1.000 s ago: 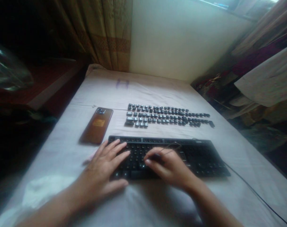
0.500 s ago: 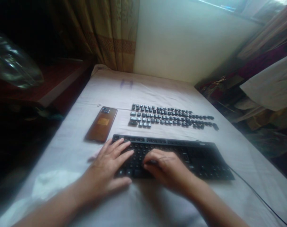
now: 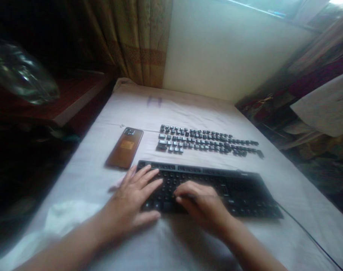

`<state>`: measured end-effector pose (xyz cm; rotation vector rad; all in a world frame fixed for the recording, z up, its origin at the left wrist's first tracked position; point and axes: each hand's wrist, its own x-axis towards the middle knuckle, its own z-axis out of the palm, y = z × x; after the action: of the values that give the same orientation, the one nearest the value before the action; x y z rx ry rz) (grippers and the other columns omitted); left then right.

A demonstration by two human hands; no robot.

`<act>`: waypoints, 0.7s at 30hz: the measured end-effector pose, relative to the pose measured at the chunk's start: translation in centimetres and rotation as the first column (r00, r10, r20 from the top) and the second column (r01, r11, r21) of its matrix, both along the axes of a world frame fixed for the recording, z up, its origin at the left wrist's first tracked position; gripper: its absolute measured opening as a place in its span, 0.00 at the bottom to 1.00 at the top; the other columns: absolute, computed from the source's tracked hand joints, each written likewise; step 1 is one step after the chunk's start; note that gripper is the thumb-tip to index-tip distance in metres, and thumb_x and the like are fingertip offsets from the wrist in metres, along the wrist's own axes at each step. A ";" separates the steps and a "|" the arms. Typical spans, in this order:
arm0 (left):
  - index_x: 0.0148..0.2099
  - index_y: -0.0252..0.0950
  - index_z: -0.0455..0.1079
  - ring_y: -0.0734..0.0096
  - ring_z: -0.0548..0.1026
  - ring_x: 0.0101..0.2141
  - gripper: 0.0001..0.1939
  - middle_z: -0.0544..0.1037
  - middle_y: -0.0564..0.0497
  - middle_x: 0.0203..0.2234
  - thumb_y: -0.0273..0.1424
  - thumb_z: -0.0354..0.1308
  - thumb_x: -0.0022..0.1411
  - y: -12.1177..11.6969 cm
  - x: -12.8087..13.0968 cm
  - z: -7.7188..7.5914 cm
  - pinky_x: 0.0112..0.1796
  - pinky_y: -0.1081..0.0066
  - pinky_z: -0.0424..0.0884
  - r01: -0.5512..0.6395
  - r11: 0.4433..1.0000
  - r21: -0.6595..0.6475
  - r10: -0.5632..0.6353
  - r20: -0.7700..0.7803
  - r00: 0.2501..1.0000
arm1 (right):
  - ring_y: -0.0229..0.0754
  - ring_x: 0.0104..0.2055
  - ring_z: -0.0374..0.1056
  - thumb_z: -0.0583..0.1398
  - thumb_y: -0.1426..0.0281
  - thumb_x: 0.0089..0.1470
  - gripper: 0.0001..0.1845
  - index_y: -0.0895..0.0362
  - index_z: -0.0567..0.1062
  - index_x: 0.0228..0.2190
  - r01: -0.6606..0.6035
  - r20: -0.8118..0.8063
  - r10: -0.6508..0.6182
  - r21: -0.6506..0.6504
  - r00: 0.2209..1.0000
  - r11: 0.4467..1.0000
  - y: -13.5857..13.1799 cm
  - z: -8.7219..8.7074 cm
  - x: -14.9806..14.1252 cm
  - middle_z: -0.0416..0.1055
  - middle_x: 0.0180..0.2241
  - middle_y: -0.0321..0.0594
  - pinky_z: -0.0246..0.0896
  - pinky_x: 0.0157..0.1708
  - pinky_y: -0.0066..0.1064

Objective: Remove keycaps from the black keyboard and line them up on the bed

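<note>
A black computer keyboard [image 3: 188, 168] lies on the pale cloth, with many of its keycaps off. Spread over its left end, my left hand [image 3: 133, 197] rests with fingers apart and holds nothing. My right hand [image 3: 201, 201] is over the middle of the keyboard, its thumb and fingers closed in a pinch. Whatever is between those fingertips is hidden and blurred. Beyond the keyboard, loose black keycaps [image 3: 198, 144] stand in several rows.
A brown smartphone [image 3: 124, 148] lies face down left of the keycaps. The keyboard's cable [image 3: 304, 229] trails off to the right. White cloth [image 3: 66, 216] is bunched beside my left forearm. A clear plastic container [image 3: 23, 73] stands on the dark red table [image 3: 83, 92].
The whole view has shifted slightly, so everything appears a little further right. My left hand stays spread on the keyboard, and my right hand keeps its pinch with little visible movement.
</note>
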<state>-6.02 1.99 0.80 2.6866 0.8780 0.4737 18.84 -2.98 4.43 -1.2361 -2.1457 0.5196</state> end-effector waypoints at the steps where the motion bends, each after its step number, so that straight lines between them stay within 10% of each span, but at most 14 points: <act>1: 0.67 0.43 0.59 0.47 0.55 0.66 0.37 0.62 0.45 0.67 0.43 0.65 0.58 0.0 0.0 0.0 0.64 0.40 0.44 -0.001 1.000 0.002 0.001 0.002 1.000 | 0.39 0.31 0.75 0.55 0.73 0.62 0.07 0.55 0.73 0.35 0.001 -0.027 -0.001 0.014 1.000 1.000 0.0 -0.1 0.0 0.78 0.30 0.40 0.68 0.32 0.27; 11: 0.67 0.43 0.58 0.49 0.55 0.66 0.37 0.62 0.45 0.66 0.41 0.65 0.58 -0.1 0.1 0.2 0.64 0.40 0.43 -0.007 1.000 0.012 0.007 -0.005 1.000 | 0.37 0.28 0.75 0.59 0.75 0.60 0.08 0.54 0.78 0.33 0.210 -0.446 -0.239 -0.113 0.863 0.971 -0.4 0.2 0.0 0.79 0.29 0.38 0.71 0.29 0.25; 21: 0.54 0.44 0.69 0.57 0.74 0.51 0.21 0.80 0.50 0.46 0.41 0.65 0.60 -0.8 0.5 2.1 0.63 0.47 0.46 0.020 0.997 -0.076 0.000 0.255 0.967 | 0.40 0.33 0.75 0.59 0.77 0.59 0.07 0.56 0.76 0.36 0.127 -0.437 -0.116 -0.003 0.892 0.992 -1.6 0.7 -3.2 0.78 0.31 0.40 0.70 0.34 0.28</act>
<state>-5.49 1.22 2.94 2.4861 0.7914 0.7473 15.62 -4.58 5.11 -1.1064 -1.6805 0.6447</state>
